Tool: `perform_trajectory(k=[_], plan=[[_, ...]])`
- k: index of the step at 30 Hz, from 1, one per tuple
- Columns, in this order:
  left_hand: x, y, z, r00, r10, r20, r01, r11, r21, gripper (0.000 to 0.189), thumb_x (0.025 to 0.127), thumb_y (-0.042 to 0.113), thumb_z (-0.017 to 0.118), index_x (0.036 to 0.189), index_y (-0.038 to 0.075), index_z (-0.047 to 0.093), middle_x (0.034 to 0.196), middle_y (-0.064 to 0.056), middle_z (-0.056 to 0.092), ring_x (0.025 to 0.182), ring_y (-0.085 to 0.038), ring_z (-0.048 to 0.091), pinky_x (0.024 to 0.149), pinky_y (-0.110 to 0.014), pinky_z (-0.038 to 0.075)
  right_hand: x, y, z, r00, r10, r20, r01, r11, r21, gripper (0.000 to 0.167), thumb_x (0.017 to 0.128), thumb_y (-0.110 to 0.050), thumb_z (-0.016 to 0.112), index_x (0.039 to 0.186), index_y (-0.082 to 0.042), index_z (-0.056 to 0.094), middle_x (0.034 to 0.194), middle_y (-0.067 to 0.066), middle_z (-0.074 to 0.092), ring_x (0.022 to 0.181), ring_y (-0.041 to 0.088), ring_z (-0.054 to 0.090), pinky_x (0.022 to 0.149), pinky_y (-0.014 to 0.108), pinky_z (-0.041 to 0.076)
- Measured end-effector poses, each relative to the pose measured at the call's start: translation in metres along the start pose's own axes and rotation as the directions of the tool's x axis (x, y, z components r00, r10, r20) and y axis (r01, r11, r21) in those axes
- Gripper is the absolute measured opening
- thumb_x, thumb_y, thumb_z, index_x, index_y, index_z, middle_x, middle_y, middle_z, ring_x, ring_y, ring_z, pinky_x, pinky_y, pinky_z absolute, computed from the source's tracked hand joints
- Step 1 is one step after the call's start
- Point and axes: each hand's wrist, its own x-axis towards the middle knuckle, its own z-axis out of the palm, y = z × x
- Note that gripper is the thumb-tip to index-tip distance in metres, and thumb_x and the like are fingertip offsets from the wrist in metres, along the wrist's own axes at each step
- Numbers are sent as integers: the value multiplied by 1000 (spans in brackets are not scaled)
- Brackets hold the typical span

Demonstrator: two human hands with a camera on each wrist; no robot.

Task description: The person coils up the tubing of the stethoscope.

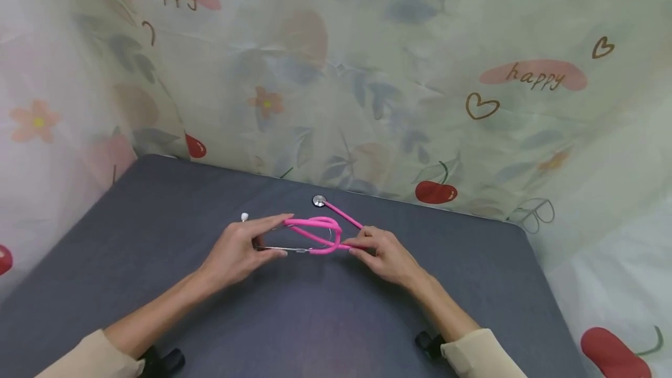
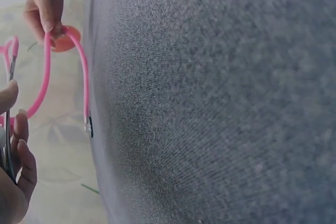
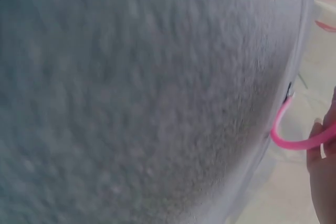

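A stethoscope with pink tubing (image 1: pixel 312 222) is held between both hands over the dark grey table. My left hand (image 1: pixel 238 249) grips its metal ear tubes (image 1: pixel 286 248) and the tubing beside them, thumb below and fingers above. One white eartip (image 1: pixel 244 216) sticks out behind the left fingers. With thumb and fingers, my right hand (image 1: pixel 385 252) pinches the pink tube to the right of the loop. From there the tube runs back to the round silver chest piece (image 1: pixel 318 200), lying near the table's far edge. In the right wrist view, the pink tube (image 3: pixel 299 144) bends from the fingers toward the chest piece.
The table (image 1: pixel 325 319) has a dark grey fabric cover. Behind it and along both sides hang pale curtains (image 1: pixel 341 74) printed with cherries, leaves, hearts and "happy". Black wrist straps (image 1: pixel 431 344) sit by the beige sleeves (image 1: pixel 480 354).
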Motion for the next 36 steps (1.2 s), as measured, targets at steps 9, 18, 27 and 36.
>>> perform_trajectory(k=[9,18,27,36], plan=[[5,-5,6,999,-8,-35,11,995,97,74,70,25,91,138,32,60,63,17,53,53,-3,46,48,-24,40,-4,-13,6,997,-71,14,70,996,57,26,84,-10,80,109,-19,78,79,-13,55,67,18,53,61,24,41],[5,-8,10,999,-6,-42,13,985,170,74,70,31,91,137,28,61,56,10,45,47,-4,36,47,-25,34,-7,-22,10,997,-81,11,80,994,78,23,85,-9,78,107,-18,79,79,-14,57,67,7,49,60,22,42],[6,-10,14,1000,25,16,-28,976,215,89,69,27,93,147,31,50,87,8,71,51,-5,40,51,-26,37,-5,-31,7,995,-98,27,96,993,75,19,85,-13,80,103,-20,80,77,-15,55,66,7,49,59,20,41],[2,-12,16,995,67,68,-80,974,214,80,70,28,92,142,27,57,122,4,69,61,-8,55,63,-30,48,-3,-36,3,992,-127,15,125,988,95,22,83,-9,80,103,-17,80,76,-13,54,65,7,49,58,18,40]])
